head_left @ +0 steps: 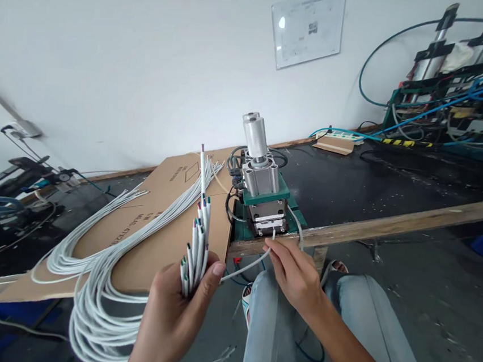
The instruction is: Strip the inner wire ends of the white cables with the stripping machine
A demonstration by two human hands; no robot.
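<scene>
My left hand [182, 300] is wrapped round a bundle of white cables [195, 250], their cut ends with coloured cores pointing up. One cable stands taller than the others. My right hand [294, 274] pinches a single white cable [246, 270] near its end, which points up at the front of a small pneumatic press [262, 188]. That cable runs back towards my left hand. The press has a silver knurled cylinder on top and a green plate. Whether the cable tip touches the press I cannot tell.
Long looped white cables [108, 253] lie over a flat cardboard sheet [152, 218] and hang off its front edge. To the right runs a black tabletop [352, 180] with a wooden edge. Other machines with blue hoses [467, 97] and a power strip [340, 135] stand farther back.
</scene>
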